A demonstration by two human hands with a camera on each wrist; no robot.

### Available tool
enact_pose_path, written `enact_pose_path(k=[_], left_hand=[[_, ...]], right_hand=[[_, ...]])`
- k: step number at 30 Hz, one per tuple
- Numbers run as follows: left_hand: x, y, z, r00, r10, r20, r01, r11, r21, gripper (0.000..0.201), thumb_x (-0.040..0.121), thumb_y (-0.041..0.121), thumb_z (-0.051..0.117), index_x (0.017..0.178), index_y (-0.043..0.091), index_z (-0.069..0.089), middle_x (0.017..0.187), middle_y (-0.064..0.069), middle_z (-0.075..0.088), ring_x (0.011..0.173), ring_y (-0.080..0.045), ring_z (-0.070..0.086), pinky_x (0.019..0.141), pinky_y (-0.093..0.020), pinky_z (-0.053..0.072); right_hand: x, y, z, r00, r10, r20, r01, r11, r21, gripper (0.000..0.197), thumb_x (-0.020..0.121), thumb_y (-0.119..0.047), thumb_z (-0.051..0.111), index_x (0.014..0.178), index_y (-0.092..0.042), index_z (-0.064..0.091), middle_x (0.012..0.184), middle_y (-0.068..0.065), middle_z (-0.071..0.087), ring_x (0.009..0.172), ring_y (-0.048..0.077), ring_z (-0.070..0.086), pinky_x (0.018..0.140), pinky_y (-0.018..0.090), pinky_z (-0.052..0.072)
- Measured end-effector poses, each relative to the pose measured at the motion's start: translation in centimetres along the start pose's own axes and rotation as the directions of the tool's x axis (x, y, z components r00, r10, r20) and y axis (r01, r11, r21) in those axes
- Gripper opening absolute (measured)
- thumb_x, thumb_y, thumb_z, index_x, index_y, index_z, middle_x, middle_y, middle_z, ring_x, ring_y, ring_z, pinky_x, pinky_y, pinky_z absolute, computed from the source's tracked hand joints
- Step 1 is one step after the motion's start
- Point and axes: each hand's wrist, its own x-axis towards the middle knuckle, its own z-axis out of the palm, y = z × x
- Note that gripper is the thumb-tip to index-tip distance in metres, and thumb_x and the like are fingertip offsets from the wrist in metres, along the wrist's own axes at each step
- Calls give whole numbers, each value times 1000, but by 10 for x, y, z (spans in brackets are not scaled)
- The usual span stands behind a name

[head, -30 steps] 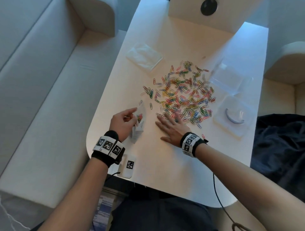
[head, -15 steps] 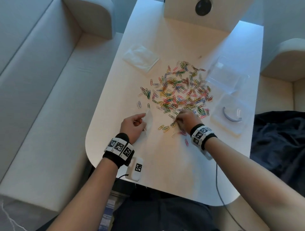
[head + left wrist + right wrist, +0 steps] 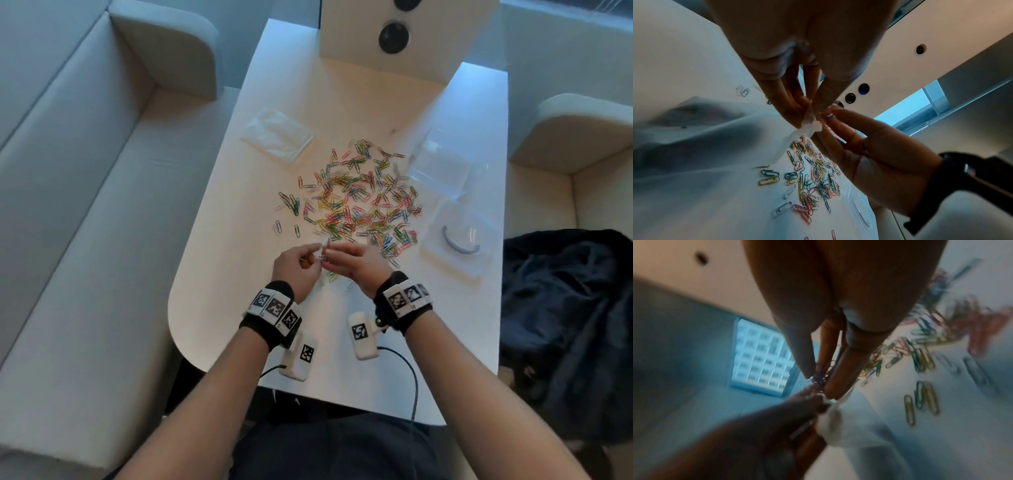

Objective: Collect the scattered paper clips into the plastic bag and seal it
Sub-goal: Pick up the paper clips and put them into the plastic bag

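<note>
Many coloured paper clips point(image 3: 359, 202) lie scattered on the white table point(image 3: 219, 274). My left hand point(image 3: 317, 255) pinches the top edge of a small clear plastic bag point(image 3: 715, 146), which hangs below it above the table. My right hand point(image 3: 327, 253) meets it from the right and pinches a small bunch of clips point(image 3: 820, 374) between thumb and fingers right at the bag's mouth point(image 3: 810, 123). In the right wrist view the left hand point(image 3: 777, 418) holds the bag point(image 3: 830, 415) just under my fingertips. A few loose clips point(image 3: 332, 277) lie under the hands.
A stack of spare clear bags point(image 3: 277, 137) lies far left of the pile. A clear lid point(image 3: 442, 168) and a clear tray point(image 3: 459, 240) with a curved grey piece sit to the right. A white box point(image 3: 394, 34) stands at the far end. Dark cloth point(image 3: 565, 325) lies on the right seat.
My right hand went from lying flat beside the pile to gathering clips, then lifted them to the bag. My left hand raised the bag and moved it right to meet it.
</note>
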Motion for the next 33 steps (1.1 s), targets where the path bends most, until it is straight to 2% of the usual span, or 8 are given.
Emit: enact_pose_path(k=[3, 6, 10, 12, 15, 18, 27, 33], left_hand=[[-1, -1, 0, 999, 44, 1, -44, 998, 39, 33, 86, 9, 66, 118, 16, 70, 87, -1, 69, 73, -11, 61, 71, -3, 46], [-2, -2, 0, 997, 70, 19, -71, 996, 51, 34, 86, 9, 66, 118, 17, 70, 90, -4, 70, 73, -11, 60, 69, -2, 44], [1, -1, -4, 998, 64, 16, -65, 997, 36, 34, 85, 11, 68, 118, 18, 70, 92, -2, 69, 77, -11, 61, 72, -4, 44], [3, -2, -10, 999, 48, 13, -48, 998, 33, 35, 85, 10, 67, 119, 18, 70, 91, 1, 68, 77, -10, 60, 73, -3, 43], [6, -3, -18, 1000, 7, 6, -7, 1000, 12, 36, 86, 8, 66, 120, 18, 69, 93, 0, 68, 71, -3, 57, 78, -6, 45], [6, -4, -25, 999, -34, -3, 34, 999, -13, 38, 85, 7, 67, 121, 18, 68, 98, -2, 69, 74, -2, 57, 87, -15, 48], [4, -3, -38, 1000, -19, 11, 18, 999, 49, 36, 85, 9, 67, 120, 20, 68, 88, 5, 65, 78, -9, 60, 77, -6, 45], [6, -6, -38, 999, -33, 2, 33, 999, 34, 37, 83, 7, 68, 118, 18, 70, 80, 10, 63, 72, -6, 59, 76, -8, 47]], right_hand=[[3, 1, 6, 986, -128, -106, 36, 784, -619, 23, 87, -13, 67, 109, -7, 73, 99, 11, 74, 92, 21, 70, 90, 37, 56], [-2, -3, 16, 987, -151, -51, 36, 521, -853, 32, 92, -13, 55, 122, -12, 66, 121, 5, 68, 111, 19, 63, 102, 36, 47], [-17, -5, 6, 912, -378, -160, 134, 642, -755, 26, 87, -9, 60, 108, -19, 72, 102, 1, 72, 79, 17, 71, 80, 40, 59], [-25, 2, -22, 873, -404, -274, 34, 610, -791, 37, 80, -20, 72, 117, -23, 66, 100, -2, 68, 77, 16, 68, 77, 41, 59], [-40, 28, -66, 868, -110, -484, -354, 546, -759, 95, 66, -33, 87, 145, -22, 35, 132, 12, 42, 77, 20, 64, 77, 42, 60], [-44, 61, -76, 844, 28, -535, -471, 516, -716, 122, 56, -40, 92, 150, -20, 17, 140, 17, 22, 101, 34, 62, 94, 41, 52], [25, 56, -38, 840, -277, -467, -270, 532, -802, 109, 55, -33, 93, 145, -17, 34, 134, 12, 31, 118, 33, 48, 106, 41, 44], [43, 46, -26, 878, -393, -275, -114, 386, -915, 59, 81, -25, 76, 135, -18, 54, 124, 9, 44, 112, 27, 49, 104, 36, 43]])
